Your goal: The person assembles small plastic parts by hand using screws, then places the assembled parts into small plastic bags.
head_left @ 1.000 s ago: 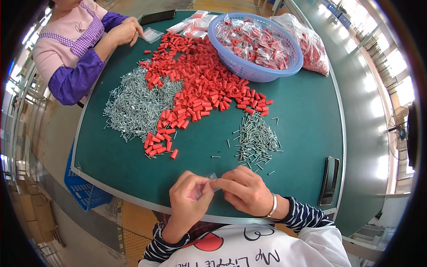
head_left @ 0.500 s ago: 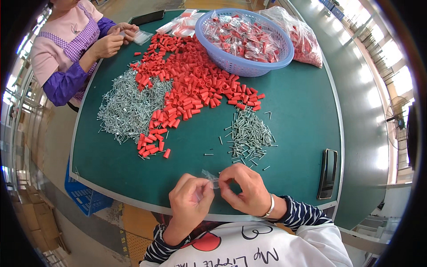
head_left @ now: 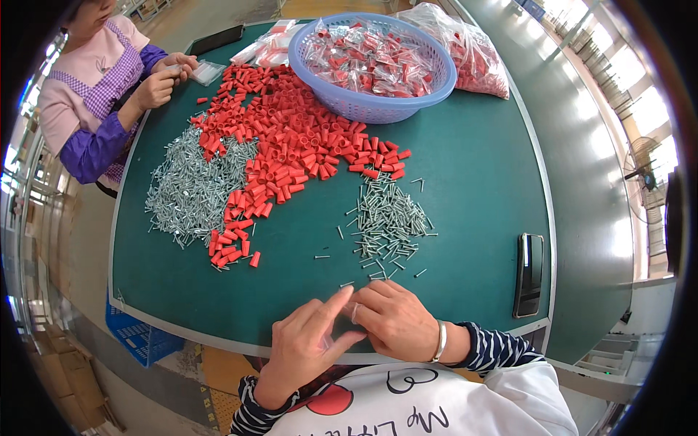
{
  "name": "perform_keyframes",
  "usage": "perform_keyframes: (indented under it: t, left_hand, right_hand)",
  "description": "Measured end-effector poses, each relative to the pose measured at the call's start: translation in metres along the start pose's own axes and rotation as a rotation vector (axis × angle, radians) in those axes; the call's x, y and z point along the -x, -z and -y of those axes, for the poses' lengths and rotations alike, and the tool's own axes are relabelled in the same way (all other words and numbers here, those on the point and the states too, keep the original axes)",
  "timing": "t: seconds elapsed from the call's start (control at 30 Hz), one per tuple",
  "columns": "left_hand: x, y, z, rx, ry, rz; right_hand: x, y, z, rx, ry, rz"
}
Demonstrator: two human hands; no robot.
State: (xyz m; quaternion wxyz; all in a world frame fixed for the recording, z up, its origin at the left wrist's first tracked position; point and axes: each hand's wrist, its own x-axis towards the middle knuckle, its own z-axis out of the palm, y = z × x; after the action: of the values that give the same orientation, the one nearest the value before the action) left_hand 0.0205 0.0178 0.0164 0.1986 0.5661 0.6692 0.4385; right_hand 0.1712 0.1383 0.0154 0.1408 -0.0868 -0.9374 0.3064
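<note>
Near the table's front edge my hands meet around a small clear plastic bag (head_left: 350,313). My right hand (head_left: 396,322) has its fingers curled and pinched on the bag, partly hiding it. On my left hand (head_left: 304,343), index finger and thumb stand apart, pointing toward the right hand; clear film shows against the palm, under the curled lower fingers. What the bag contains cannot be made out. Just beyond my hands lies a loose pile of screws (head_left: 389,221). Red tapered plastic sleeves (head_left: 291,138) form a big heap behind it, bordering a larger screw pile (head_left: 195,189).
A lilac basket (head_left: 372,112) full of filled bags stands at the back, beside a large clear sack (head_left: 483,69) of red pieces. A phone (head_left: 529,276) lies at right, a dark flat device (head_left: 216,40) far left. A co-worker (head_left: 109,102) handles small clear bags (head_left: 207,73).
My left index finger and thumb have spread from their pinch. My right fingers have curled in over the bag, which shows less now. The whole view has shifted slightly.
</note>
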Motion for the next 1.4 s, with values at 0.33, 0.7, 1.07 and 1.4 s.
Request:
perform_keyframes:
  t: [0.33,0.7,1.07,1.4]
  left_hand:
    - [0.001,-0.011,0.007,-0.099,-0.138,0.03]
    - [-0.003,-0.026,0.013,0.044,-0.138,-0.012]
    - [-0.003,-0.029,0.024,0.142,-0.082,-0.085]
    - [-0.001,-0.029,0.032,0.177,-0.019,-0.138]
  right_hand:
    - [0.012,0.003,-0.001,0.017,-0.033,0.12]
    - [0.016,0.015,-0.006,-0.07,-0.041,0.081]
    - [0.005,0.043,-0.017,-0.213,-0.049,-0.168]
    - [-0.007,0.058,-0.064,0.613,-0.162,0.075]
